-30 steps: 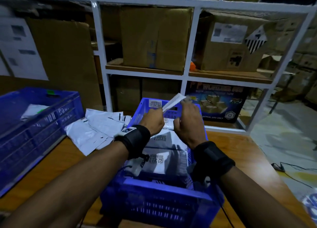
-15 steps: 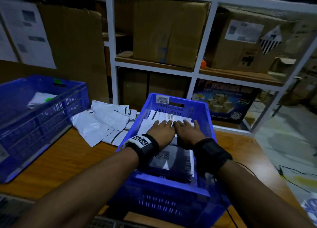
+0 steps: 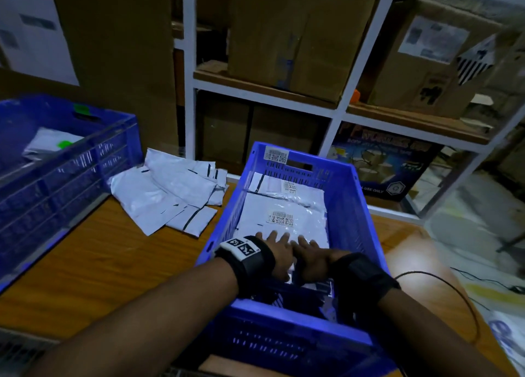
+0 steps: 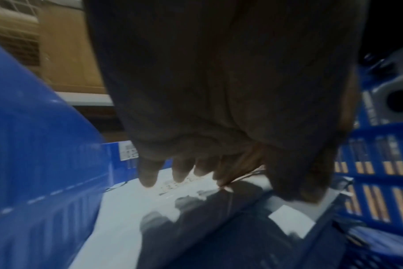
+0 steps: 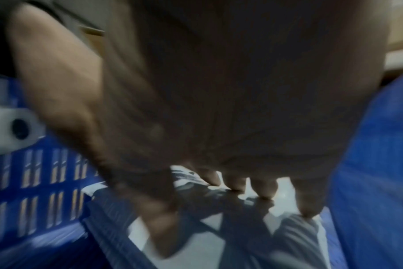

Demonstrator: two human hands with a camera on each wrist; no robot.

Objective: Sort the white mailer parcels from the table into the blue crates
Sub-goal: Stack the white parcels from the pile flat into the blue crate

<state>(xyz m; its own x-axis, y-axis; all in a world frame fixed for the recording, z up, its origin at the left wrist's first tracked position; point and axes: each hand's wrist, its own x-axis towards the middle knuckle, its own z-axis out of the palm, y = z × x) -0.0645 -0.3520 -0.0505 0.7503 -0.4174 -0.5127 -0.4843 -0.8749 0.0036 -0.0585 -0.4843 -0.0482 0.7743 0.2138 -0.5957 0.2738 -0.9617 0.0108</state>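
hands: left hand [image 3: 279, 256] and right hand [image 3: 311, 258] laid flat, side by side, on top parcel [image 3: 284, 220] | risk: parcel is dragged askew in crate [image 3: 352, 206] if palms stick

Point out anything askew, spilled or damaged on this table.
Nothing looks damaged. The unsorted mailers lie in a loose, overlapping fan on the table, between the two crates. In the near crate, the top mailer lies flat under both hands.
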